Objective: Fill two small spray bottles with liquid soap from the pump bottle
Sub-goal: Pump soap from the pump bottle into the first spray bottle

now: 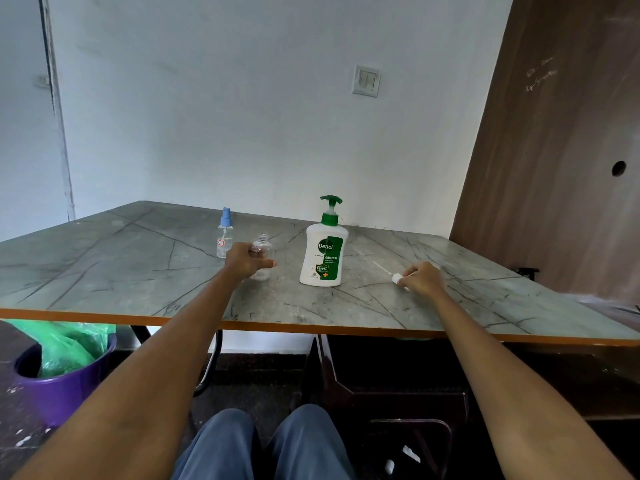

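A white Dettol pump bottle with a green pump stands upright mid-table. To its left stands a small clear spray bottle with its top off; my left hand is wrapped around it. Behind that stands a second small clear spray bottle, capped with a blue sprayer. My right hand rests on the table to the right of the pump bottle, closed on a white sprayer head whose thin dip tube lies along the tabletop.
The grey marbled table has an orange front edge and meets a white wall. A brown wooden panel rises at the right. Under the table at the left sits a purple bin with a green bag. My knees show below.
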